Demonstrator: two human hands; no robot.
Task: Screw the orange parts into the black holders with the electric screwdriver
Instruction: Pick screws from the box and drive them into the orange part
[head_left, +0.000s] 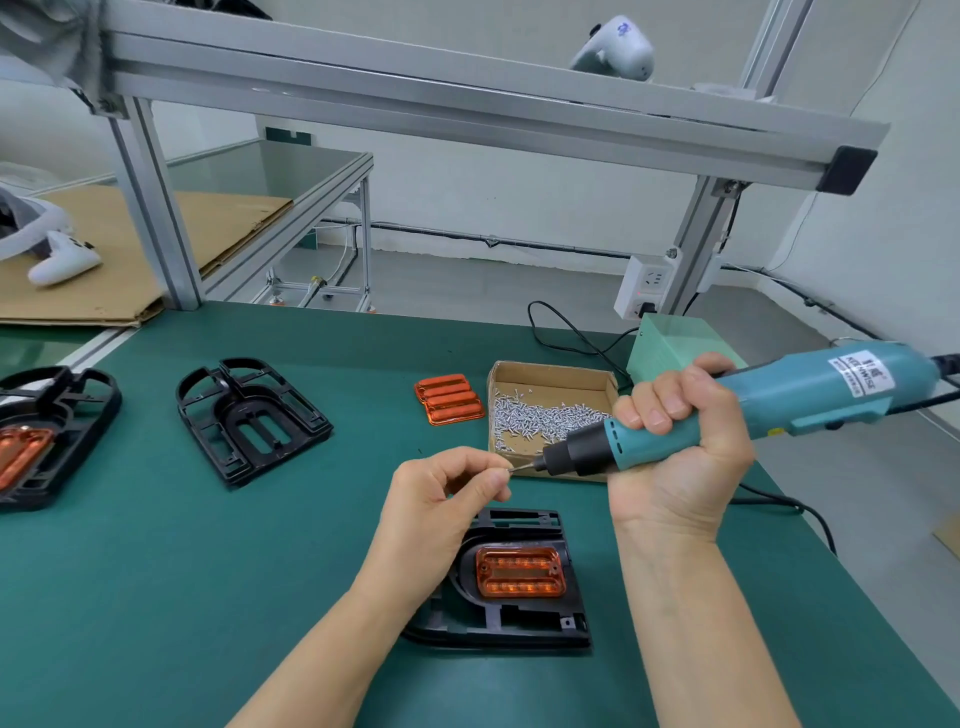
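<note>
My right hand (680, 457) grips the teal electric screwdriver (779, 405), held roughly level with its bit pointing left. My left hand (441, 499) pinches a small screw (511, 469) right at the bit's tip. Below both hands a black holder (519, 618) lies on the green mat with an orange part (519, 571) seated in it. A second black holder (249, 415) lies empty at centre left. At the left edge a third holder (57, 410) carries an orange part (21, 452). A stack of loose orange parts (448, 397) sits beside the screw box.
An open cardboard box (550, 379) holding several silver screws stands behind my hands. A pale green power unit (675, 348) and black cables (571, 332) lie at the back right. An aluminium frame post (161, 218) rises at the back left; a white controller (62, 262) rests on cardboard.
</note>
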